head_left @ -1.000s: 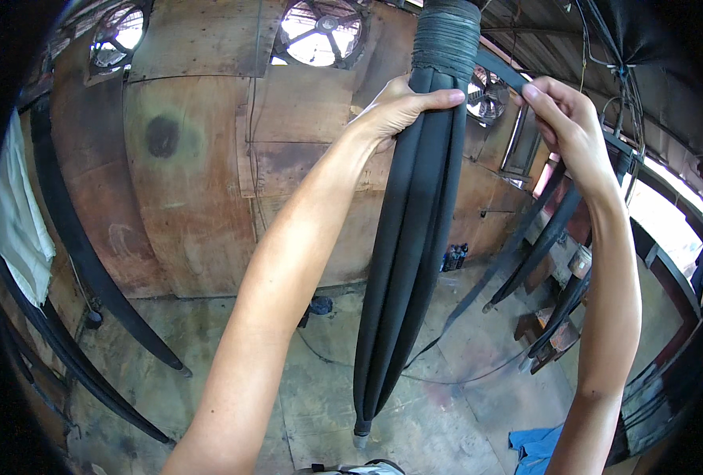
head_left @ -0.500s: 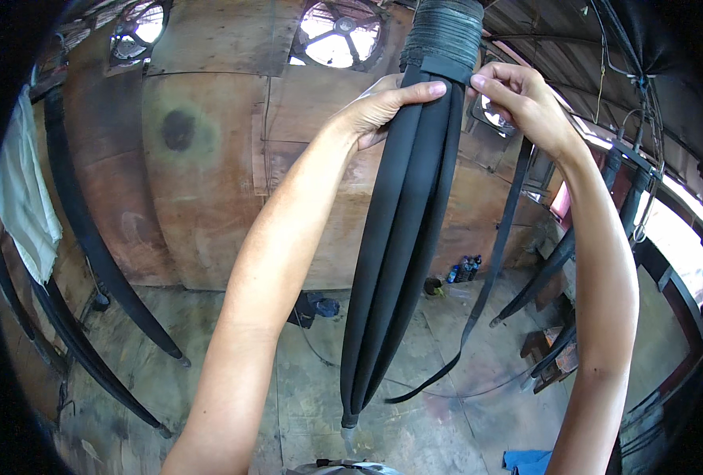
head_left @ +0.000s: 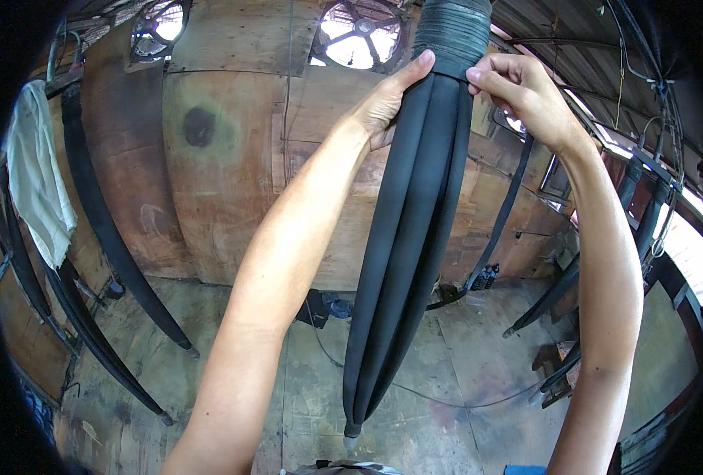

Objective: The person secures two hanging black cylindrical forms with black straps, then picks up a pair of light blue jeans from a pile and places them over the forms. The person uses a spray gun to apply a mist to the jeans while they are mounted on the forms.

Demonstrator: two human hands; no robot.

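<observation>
A long bundle of black rubber-like strips (head_left: 408, 222) hangs in front of me, its lower end tapering near the floor. Black banding (head_left: 452, 36) is wound in many turns round its top. My left hand (head_left: 391, 103) grips the bundle's left side just below these turns, thumb up against the banding and fingers hidden behind. At the right edge, my right hand (head_left: 521, 91) is closed in a pinch on the black strap that forms the lowest turn. The strap's loose tail (head_left: 509, 210) hangs down below the right hand and curves behind the bundle.
More black strips hang at the left (head_left: 122, 237) and right (head_left: 557, 293). A pale cloth (head_left: 41, 174) drapes at far left. Patched wooden panels (head_left: 225, 182) stand behind, with round fans (head_left: 361, 33) above. A dark cable (head_left: 462, 405) lies across the floor.
The strap now lies flat across the bundle under the wound turns. My left thumb has shifted up and left off the front, and the strap's loose tail has swung away, farther back.
</observation>
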